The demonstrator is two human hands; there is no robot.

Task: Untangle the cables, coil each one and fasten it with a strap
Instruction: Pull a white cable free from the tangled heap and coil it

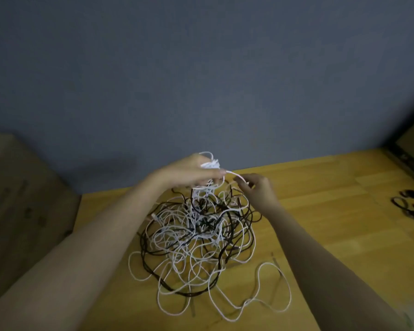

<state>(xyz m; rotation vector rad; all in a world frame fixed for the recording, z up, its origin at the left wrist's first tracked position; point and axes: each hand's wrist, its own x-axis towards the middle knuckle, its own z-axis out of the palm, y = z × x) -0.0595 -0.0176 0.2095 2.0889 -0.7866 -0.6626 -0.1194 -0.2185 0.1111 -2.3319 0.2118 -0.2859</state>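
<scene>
1. The left hand (191,172) is gripping a bunch of white cable (209,163), lifted above the tangle (198,235)
2. The right hand (256,187) is pinching a strand of that cable beside the left thumb
3. The tangle of black and white cables is lying on the wooden table (332,223)
4. Dark loops (411,209) are sitting at the table's right edge

A plain blue-grey wall (201,68) fills the upper view. Below it lies a yellow wooden desk (332,223) with visible plank seams. A brown cabinet (22,187) stands at left, in dim light.
</scene>
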